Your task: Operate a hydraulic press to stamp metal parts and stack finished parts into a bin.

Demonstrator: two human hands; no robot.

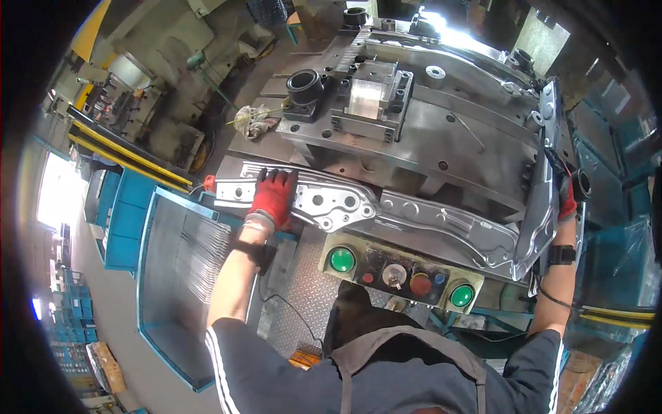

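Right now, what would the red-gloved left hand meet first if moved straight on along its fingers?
Probably the near edge of the grey steel die block, beyond the silver stamped metal panel under the left hand, though depth is unclear.

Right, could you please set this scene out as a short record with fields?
Left hand: red-gloved, on the silver perforated metal part
Right hand: red-gloved, at the silver piece on the right; grip partly hidden
Beyond the hands: heavy steel block, with a cloth to its left
Control box: two green buttons, between the person and the metal
Bin: blue-framed, at left, holding thin metal pieces
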